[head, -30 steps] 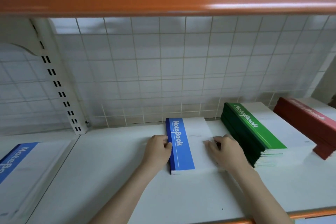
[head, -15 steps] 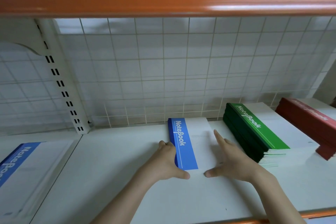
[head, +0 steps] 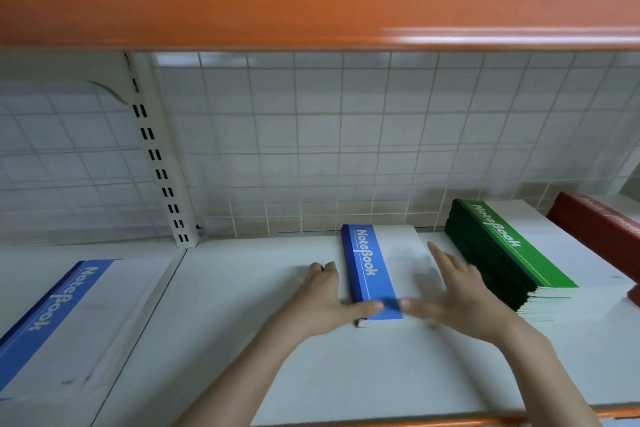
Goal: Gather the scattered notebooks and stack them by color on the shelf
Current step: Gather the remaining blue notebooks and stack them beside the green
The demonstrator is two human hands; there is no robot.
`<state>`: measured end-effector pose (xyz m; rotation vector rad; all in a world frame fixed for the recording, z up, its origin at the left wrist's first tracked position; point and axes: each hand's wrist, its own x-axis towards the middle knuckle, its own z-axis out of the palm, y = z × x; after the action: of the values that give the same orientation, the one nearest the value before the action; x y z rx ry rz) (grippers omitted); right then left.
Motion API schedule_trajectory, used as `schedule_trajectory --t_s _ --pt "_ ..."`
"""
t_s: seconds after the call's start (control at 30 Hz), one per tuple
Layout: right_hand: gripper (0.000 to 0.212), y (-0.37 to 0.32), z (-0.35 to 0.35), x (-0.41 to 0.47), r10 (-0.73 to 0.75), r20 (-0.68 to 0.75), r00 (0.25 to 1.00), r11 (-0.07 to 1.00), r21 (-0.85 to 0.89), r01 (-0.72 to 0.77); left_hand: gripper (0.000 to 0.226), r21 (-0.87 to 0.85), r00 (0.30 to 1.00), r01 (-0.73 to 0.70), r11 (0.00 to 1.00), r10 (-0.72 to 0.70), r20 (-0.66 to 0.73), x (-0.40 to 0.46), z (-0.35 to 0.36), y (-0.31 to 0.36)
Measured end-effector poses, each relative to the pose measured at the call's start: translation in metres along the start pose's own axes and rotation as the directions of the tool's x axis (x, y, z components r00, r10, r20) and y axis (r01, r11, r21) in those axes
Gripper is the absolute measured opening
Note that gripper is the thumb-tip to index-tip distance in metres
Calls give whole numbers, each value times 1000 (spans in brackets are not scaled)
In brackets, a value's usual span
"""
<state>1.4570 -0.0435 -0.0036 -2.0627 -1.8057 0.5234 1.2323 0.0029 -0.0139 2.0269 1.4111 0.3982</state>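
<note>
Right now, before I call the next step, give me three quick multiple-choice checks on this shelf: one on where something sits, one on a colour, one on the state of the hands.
1. What lies directly right of the blue notebook stack?
A. red stack
B. green notebook stack
C. nothing

2. What colour is the notebook on the shelf section left of the upright?
A. blue
B. green
C. red

3. How are the left hand and right hand set?
A. both fists
B. lifting the stack
C. fingers straight, flanking the stack

Key: 1 B, green sits between blue and the red notebook stack. 2 A, its band is blue. 3 C, the stack lies on the shelf.
</note>
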Motion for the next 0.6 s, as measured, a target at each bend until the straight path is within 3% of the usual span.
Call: schedule_trajectory --t_s 0.07,0.13,0.23,0.43,0.6 --pt "88 -18 6 -1 -80 -182 980 996 -41 74 83 -22 996 29 999 -31 -84 -5 -15 -11" --pt "60 -38 15 0 -167 -301 939 981 -145 128 73 -55 984 26 998 -36 -177 -12 -30 -24" --pt "36 -76 35 0 -262 -310 914 962 -154 224 56 -79 966 18 997 -38 -254 -26 -48 -46" --pt "38 -156 90 -8 -400 -181 899 916 -94 389 43 -55 954 60 997 -74 -291 -61 -79 -94" --pt "41 -214 132 -12 -430 -112 896 901 -110 419 40 20 941 89 996 -78 -329 -90 -115 -142"
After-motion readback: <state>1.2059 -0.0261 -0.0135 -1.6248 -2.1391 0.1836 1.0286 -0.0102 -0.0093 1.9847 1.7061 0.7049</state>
